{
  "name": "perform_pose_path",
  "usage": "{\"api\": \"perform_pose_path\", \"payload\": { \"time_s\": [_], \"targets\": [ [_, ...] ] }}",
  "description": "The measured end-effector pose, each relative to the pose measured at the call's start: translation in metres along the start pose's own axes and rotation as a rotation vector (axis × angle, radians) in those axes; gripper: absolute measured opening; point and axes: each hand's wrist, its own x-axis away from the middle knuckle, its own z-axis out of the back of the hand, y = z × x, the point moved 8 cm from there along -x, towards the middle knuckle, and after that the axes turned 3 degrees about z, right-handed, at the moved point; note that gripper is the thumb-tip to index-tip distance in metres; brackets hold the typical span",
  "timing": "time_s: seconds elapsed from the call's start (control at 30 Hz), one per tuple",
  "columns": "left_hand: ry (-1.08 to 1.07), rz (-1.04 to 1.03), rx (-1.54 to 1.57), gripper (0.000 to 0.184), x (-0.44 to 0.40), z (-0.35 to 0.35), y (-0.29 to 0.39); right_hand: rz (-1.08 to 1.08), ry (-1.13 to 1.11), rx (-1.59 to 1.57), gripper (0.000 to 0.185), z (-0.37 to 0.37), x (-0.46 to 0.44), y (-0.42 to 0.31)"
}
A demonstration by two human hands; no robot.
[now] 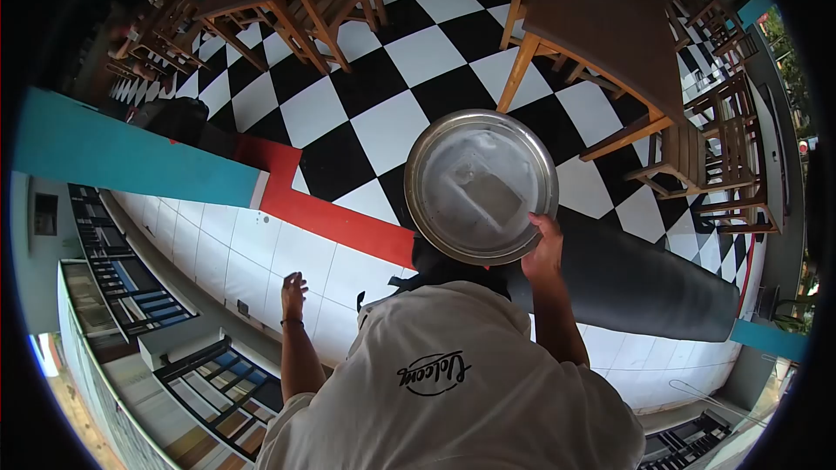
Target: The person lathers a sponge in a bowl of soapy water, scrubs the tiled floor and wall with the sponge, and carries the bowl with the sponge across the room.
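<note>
My right hand grips the rim of a round metal tray at its lower right edge. The tray is held out in front of my body with its face towards me. Its surface looks scuffed and greyish, with a lighter angular patch in the middle, perhaps a reflection. On the other side, my left hand hangs in the air over the white tiles, well apart from the tray. Its fingers are loosely bent and slightly apart, with nothing seen in them. A dark band circles that wrist.
Beyond the tray stand a wooden table and wooden chairs on a black-and-white checkered floor. A red strip borders white tiles. To the left is a teal wall; to the right lies a dark grey surface.
</note>
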Motion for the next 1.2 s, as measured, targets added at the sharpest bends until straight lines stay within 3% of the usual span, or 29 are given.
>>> {"api": "perform_pose_path", "payload": {
  "time_s": [0.07, 0.1, 0.13, 0.2, 0.33, 0.4, 0.47, 0.57, 0.6, 0.67, 0.7, 0.73, 0.8, 0.83, 0.9, 0.97, 1.03, 1.1, 1.17, 1.2],
  "targets": [
    [-0.093, 0.450, -0.019, 0.061, 0.022, -0.031, -0.080, -0.035, 0.013, 0.021, 0.052, -0.040, -0.041, -0.008],
    [-0.166, 0.735, 0.004, 0.062, 0.015, -0.047, -0.170, -0.042, 0.013, 0.034, 0.051, -0.060, -0.066, -0.016],
    [-0.202, 0.824, -0.025, 0.062, 0.041, -0.054, -0.172, 0.032, 0.005, 0.142, 0.050, -0.064, -0.096, -0.017],
    [-0.208, 0.830, -0.004, 0.062, 0.048, -0.069, -0.120, 0.136, -0.025, 0.292, 0.048, -0.073, -0.162, -0.015],
    [-0.217, 0.810, 0.016, 0.062, -0.036, -0.105, 0.001, 0.174, -0.030, 0.307, 0.041, -0.137, -0.271, -0.042],
    [-0.240, 0.787, 0.003, 0.062, -0.101, -0.131, 0.070, 0.182, 0.005, 0.309, 0.040, -0.175, -0.318, -0.062],
    [-0.269, 0.753, -0.033, 0.061, -0.178, -0.160, 0.147, -0.082, 0.148, 0.058, 0.043, -0.198, -0.378, -0.063],
    [-0.341, 0.671, -0.112, 0.061, -0.313, -0.216, 0.291, 0.018, 0.074, 0.016, 0.037, -0.258, -0.455, -0.098],
    [-0.366, 0.622, -0.162, 0.061, -0.372, -0.239, 0.352, 0.126, 0.140, 0.150, 0.040, -0.240, -0.492, -0.094],
    [-0.416, 0.439, -0.220, 0.061, -0.449, -0.292, 0.514, 0.298, 0.104, 0.403, 0.041, -0.241, -0.561, -0.114],
    [-0.444, 0.084, -0.233, 0.070, -0.465, -0.318, 0.643, 0.290, 0.110, 0.374, 0.042, -0.261, -0.585, -0.127],
    [-0.436, -0.133, -0.161, 0.064, -0.450, -0.343, 0.769, 0.282, 0.115, 0.346, 0.042, -0.285, -0.609, -0.141],
    [-0.481, -0.460, -0.035, 0.049, -0.431, -0.385, 0.954, 0.068, 0.164, 0.001, 0.041, -0.371, -0.646, -0.184],
    [-0.503, -0.530, -0.002, 0.047, -0.461, -0.420, 1.013, 0.098, 0.173, -0.010, 0.041, -0.384, -0.677, -0.192],
    [-0.557, -0.823, 0.062, 0.042, -0.417, -0.472, 1.177, 0.165, 0.171, -0.017, 0.041, -0.412, -0.784, -0.222],
    [-0.642, -0.826, 0.051, 0.041, -0.457, -0.524, 1.209, 0.206, 0.188, 0.007, 0.040, -0.428, -0.854, -0.242],
    [-0.777, -0.928, 0.185, 0.043, -0.447, -0.545, 1.228, 0.189, 0.169, -0.081, 0.040, -0.436, -0.933, -0.255],
    [-0.828, -0.847, 0.327, 0.048, -0.488, -0.570, 1.212, 0.166, 0.144, -0.047, 0.042, -0.468, -1.000, -0.282],
    [-0.725, -0.536, 0.308, 0.053, -0.499, -0.571, 1.211, 0.082, 0.116, -0.025, 0.045, -0.489, -1.068, -0.301],
    [-0.691, -0.539, 0.302, 0.054, -0.501, -0.570, 1.225, 0.069, 0.096, 0.000, 0.047, -0.504, -1.105, -0.314]
  ]
}}
